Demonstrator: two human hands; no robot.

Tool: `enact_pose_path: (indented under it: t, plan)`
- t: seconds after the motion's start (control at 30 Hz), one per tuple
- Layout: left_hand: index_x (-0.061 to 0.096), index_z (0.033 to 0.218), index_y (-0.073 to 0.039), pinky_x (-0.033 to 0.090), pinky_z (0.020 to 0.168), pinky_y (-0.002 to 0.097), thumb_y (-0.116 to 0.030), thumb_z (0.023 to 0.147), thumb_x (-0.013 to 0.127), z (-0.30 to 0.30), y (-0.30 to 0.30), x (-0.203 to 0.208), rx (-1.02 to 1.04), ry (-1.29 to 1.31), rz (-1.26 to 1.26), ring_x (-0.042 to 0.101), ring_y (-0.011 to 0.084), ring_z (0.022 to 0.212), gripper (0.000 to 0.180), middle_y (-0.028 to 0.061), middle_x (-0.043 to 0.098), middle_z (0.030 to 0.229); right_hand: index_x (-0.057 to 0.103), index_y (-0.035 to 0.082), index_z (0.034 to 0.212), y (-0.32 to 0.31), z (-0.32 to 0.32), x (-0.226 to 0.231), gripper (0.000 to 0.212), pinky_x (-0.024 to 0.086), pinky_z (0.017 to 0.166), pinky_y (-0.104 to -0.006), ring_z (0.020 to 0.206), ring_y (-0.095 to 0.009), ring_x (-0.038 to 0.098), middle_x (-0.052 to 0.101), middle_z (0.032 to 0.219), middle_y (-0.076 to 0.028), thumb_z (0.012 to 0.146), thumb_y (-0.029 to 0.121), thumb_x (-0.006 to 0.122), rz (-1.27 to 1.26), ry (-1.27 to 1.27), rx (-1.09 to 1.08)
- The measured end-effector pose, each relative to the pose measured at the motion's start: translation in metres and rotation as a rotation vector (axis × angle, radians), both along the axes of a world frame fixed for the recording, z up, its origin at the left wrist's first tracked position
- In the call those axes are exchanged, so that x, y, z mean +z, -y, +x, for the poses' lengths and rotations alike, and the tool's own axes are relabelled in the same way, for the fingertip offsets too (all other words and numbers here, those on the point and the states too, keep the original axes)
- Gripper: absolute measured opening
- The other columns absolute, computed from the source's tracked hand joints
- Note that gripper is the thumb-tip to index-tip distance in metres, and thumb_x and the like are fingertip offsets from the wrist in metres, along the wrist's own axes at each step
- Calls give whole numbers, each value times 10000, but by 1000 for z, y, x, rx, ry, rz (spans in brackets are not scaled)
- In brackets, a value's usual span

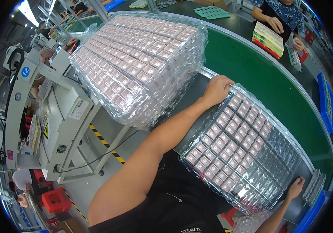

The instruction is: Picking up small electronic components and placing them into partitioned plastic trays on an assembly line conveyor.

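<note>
A clear plastic blister tray [248, 155] with rows of small pink-white square parts lies on the dark workbench in front of me. About half of its pockets, toward the right, look bare. My left hand [217, 89] grips the tray's far left corner. My right hand [295, 187] holds its near right corner. A tall stack of the same trays [139, 58], filled with pink parts, stands to the left on the bench edge.
A green conveyor belt [252, 70] curves past behind the bench. Across it a person's hands rest on a stack of yellow-green trays [268, 39]. A grey machine cabinet [57, 116] stands at the left, red crates [55, 200] on the floor, blue bins [325, 101] at right.
</note>
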State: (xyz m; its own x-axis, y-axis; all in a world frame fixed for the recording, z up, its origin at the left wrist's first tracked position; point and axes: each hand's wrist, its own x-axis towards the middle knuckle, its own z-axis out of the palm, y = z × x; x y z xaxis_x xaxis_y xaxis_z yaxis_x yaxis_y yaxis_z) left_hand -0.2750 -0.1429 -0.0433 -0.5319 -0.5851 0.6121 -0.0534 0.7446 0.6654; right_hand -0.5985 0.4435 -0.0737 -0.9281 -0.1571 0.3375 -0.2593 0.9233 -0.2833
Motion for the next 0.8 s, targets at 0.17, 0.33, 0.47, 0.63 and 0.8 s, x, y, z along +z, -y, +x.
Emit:
enact_pose_path:
  t: [0.17, 0.33, 0.47, 0.63, 0.8]
  plan:
    - [722, 855, 5, 500, 817, 447, 14, 802, 549, 1, 0, 0, -3, 10, 11, 640, 365, 898, 181, 180, 696, 915, 600, 127, 1188, 2, 1, 0, 312, 505, 802, -421, 965, -344, 669, 695, 1058, -152, 975, 329, 493, 8, 1, -7]
    - [723, 859, 4, 498, 822, 447, 14, 805, 548, 1, 0, 2, -10, 25, 5, 638, 365, 902, 183, 180, 695, 913, 601, 133, 1189, -2, -1, -1, 312, 505, 800, -421, 962, -340, 670, 697, 1051, -146, 974, 331, 492, 15, 6, -17]
    - [723, 861, 4, 498, 823, 448, 14, 808, 550, 1, 1, 1, -13, 25, 4, 638, 364, 906, 180, 178, 696, 918, 602, 135, 1187, 2, 2, 0, 314, 504, 797, -423, 952, -341, 670, 696, 1036, -148, 974, 337, 490, 18, -18, -18]
    - [722, 925, -15, 490, 846, 420, -13, 846, 539, 4, 3, -1, -14, 58, -2, 630, 338, 941, 199, 142, 695, 934, 602, 134, 1183, 10, 7, 5, 316, 503, 799, -423, 952, -343, 669, 695, 1036, -153, 975, 341, 488, 34, 11, -38]
    - [721, 874, -6, 499, 826, 441, 8, 820, 556, 4, 3, 1, -6, 25, -7, 645, 359, 917, 174, 169, 703, 927, 608, 129, 1169, 12, 11, 5, 307, 505, 803, -418, 962, -342, 670, 696, 1041, -156, 974, 338, 494, 4, 10, -21]
